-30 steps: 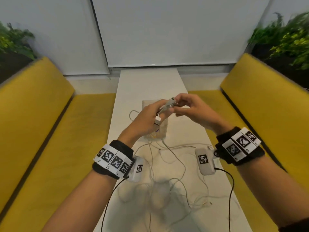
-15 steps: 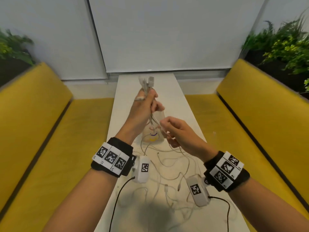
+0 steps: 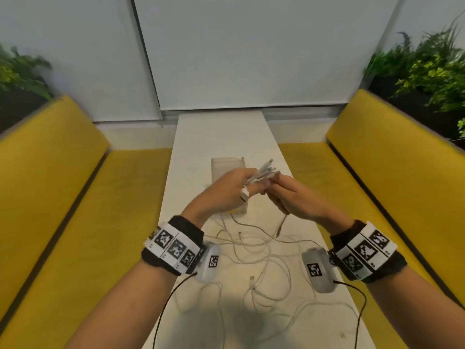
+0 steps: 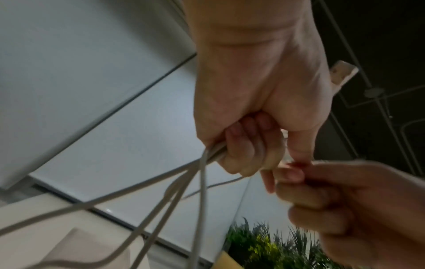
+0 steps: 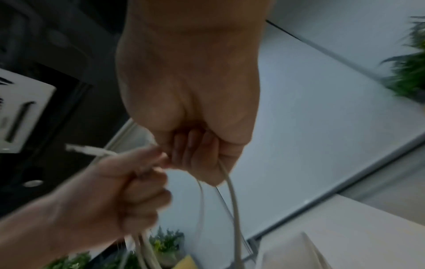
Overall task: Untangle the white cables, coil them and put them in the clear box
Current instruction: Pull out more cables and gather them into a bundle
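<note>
Probably an office or café booth: yellow benches [image 3: 57,187] flanking a narrow white table [image 3: 221,137], planters [image 3: 427,69], drawn blinds [image 3: 251,51].

I can read no words, brands or numbers anywhere. The only signs I see are black-and-white square code markers: a row of them on the left wristband [image 3: 173,248], a row on the right wristband [image 3: 364,250], and one on each wrist camera [image 3: 213,261], at 6 o'clock from the hands.

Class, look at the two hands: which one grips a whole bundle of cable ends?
The left hand: several plugs fan out above its fist; the right hand pinches one cable.
</note>
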`<state>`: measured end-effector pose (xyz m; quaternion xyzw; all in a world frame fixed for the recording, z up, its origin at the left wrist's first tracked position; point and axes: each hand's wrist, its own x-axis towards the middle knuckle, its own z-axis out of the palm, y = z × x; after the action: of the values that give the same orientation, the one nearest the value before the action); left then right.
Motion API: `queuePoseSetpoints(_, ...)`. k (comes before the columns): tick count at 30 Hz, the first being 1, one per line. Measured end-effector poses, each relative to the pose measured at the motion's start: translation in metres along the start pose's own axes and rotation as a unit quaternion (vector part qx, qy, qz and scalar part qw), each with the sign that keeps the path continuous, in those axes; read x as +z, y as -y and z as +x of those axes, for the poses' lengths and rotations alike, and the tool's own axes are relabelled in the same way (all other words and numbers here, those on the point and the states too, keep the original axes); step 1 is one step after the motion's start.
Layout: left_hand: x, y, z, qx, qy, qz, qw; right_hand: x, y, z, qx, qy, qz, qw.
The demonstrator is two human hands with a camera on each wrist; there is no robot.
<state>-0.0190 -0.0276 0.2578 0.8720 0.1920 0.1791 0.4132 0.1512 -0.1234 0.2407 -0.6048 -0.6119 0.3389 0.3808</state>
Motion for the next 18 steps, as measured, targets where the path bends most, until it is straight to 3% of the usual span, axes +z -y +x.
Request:
queuePoseSetpoints(2,0.002,0.005,0.002,-0.007,-0.007,0.016,1.000,-0.006,0.002,-0.002,-0.019,0.021,-0.008,1.000)
queuePoseSetpoints(7,-0.026,0.016,-0.004,-0.020,-0.158,0.003,0.987,-0.016,-0.026,-0.022,0.004,0.006,0.035,0.999)
queuePoseSetpoints(12,-0.029,0.006,-0.005,-0.026,-0.129,-0.003,0.991,-0.021,-0.054,-0.027,0.045,-0.024,0.057,0.997)
queuePoseSetpoints(14,-0.029,0.004,-0.006,-0.006,-0.154,-0.049,0.987,-0.028,-0.078,-0.022,0.121,-0.071,-0.058,0.988)
queuePoseSetpoints(15,-0.031,0.005,-0.006,-0.009,-0.170,-0.087,0.982,-0.030,-0.091,-0.020,0.186,-0.107,-0.181,0.960)
queuePoseSetpoints(17,-0.036,0.010,-0.007,-0.016,-0.172,-0.168,0.971,-0.027,-0.109,-0.023,0.303,-0.166,-0.354,0.869)
queuePoseSetpoints(18,-0.037,0.012,-0.007,-0.018,-0.162,-0.190,0.968,-0.020,-0.112,-0.024,0.290,-0.185,-0.374,0.861)
